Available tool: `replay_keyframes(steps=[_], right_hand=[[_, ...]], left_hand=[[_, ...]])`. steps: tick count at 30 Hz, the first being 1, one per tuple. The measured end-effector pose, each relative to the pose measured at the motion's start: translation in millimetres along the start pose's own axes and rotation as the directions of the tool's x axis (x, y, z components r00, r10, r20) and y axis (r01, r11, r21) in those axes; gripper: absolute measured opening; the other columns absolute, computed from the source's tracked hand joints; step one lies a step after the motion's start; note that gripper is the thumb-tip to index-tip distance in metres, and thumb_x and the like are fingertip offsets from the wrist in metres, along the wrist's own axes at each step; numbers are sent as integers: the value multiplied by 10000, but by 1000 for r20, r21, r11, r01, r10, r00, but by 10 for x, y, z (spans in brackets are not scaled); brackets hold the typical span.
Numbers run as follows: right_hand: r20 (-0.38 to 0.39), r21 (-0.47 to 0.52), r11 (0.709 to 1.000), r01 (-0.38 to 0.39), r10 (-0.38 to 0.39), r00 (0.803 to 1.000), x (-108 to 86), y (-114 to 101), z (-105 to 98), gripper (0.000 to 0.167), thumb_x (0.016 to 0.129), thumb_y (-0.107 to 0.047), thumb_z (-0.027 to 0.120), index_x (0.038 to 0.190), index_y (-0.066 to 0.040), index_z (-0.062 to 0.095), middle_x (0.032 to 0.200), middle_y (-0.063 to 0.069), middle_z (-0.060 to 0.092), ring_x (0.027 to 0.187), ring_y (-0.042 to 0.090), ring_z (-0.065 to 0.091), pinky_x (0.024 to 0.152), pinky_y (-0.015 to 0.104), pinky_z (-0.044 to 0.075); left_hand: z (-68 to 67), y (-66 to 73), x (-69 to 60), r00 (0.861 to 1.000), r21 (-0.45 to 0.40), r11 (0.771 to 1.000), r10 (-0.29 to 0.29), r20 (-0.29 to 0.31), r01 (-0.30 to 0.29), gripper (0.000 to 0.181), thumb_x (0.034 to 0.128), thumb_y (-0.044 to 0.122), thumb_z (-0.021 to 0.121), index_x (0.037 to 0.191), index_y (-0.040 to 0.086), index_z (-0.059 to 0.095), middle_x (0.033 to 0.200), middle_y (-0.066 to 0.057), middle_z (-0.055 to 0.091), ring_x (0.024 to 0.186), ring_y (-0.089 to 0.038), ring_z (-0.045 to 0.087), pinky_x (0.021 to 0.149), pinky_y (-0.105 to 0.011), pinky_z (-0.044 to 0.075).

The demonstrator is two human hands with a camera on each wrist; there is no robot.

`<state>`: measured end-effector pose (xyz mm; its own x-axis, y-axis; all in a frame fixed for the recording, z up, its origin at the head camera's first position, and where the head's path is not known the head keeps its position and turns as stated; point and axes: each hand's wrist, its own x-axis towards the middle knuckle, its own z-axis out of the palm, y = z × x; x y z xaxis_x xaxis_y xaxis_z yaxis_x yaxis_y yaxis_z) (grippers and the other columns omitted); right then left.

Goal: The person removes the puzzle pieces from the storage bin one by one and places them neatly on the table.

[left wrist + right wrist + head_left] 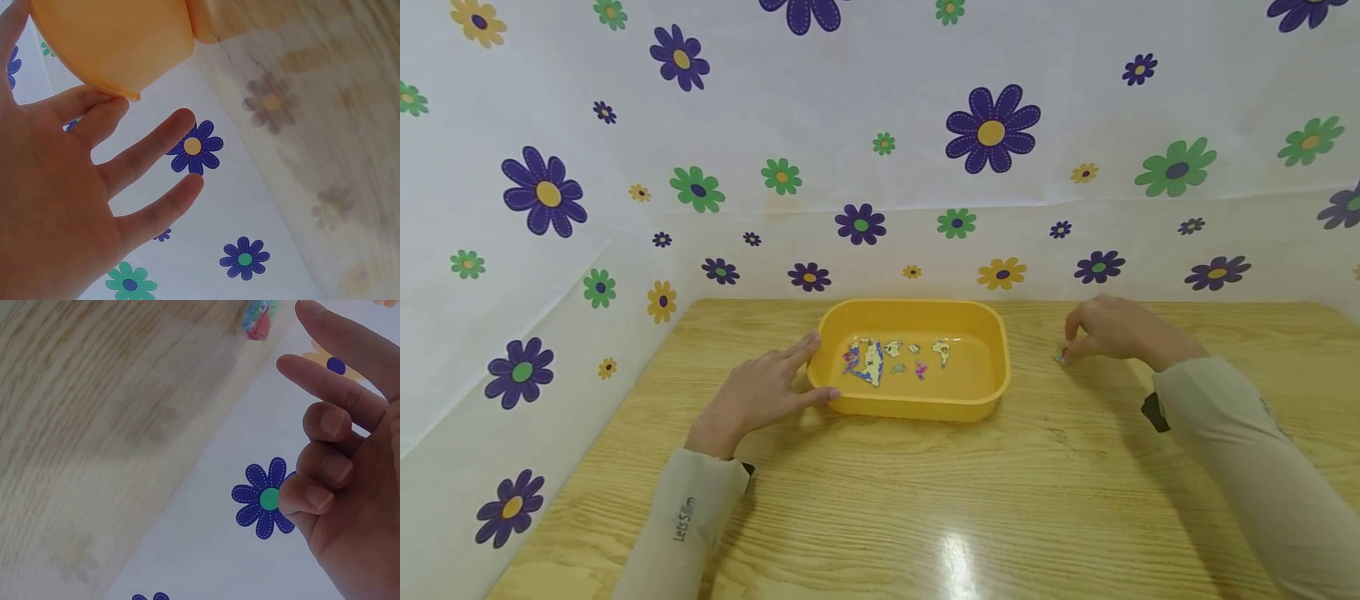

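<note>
My left hand (756,398) (62,187) touches the left end of a yellow tray (917,410) (119,37), thumb at the front rim and index finger at the left rim, the other fingers spread. Several small flat cut-out pieces lie in the tray, among them a large cream one with a blue edge (871,363) and a pink one (921,370). To the tray's right, my right hand (1116,329) (350,431) is low over the table beside a small colourful piece (1060,356) (257,320). The right wrist view shows its thumb and index finger extended and apart, the other fingers curled, nothing held.
The wood-grain table (880,500) carries the tray near its back edge. Behind it and on the left stands a white covering (880,179) printed with purple, green and yellow flowers. Light glares off the table's front part.
</note>
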<state>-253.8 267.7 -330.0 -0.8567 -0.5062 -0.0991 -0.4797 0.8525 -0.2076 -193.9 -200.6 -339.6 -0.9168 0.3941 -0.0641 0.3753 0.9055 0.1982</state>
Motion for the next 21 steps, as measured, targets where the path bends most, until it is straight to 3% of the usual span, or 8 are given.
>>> replay_keyframes(steps=[9,21], right_hand=[[-58,18,999,27,-26,998,60,-117,-103,267,855,-211,805,962,27,750,972,144,731,845,294,651,797,545,557],[-155,76,988,132,-119,981,264,-514,-287,233,861,-194,809,963,9,763,912,90,723,802,249,590,750,471,533]], left_hand=[[-4,2,0,1000,-1,1000,10,-8,-10,903,958,645,554,1596,65,285,1623,-102,318,1337,-446,481,1024,-608,454],[-7,11,-9,1000,-8,1000,16,-16,-16,901,957,634,569,1590,53,296,1616,-109,328,1333,-446,487,1020,-603,460]])
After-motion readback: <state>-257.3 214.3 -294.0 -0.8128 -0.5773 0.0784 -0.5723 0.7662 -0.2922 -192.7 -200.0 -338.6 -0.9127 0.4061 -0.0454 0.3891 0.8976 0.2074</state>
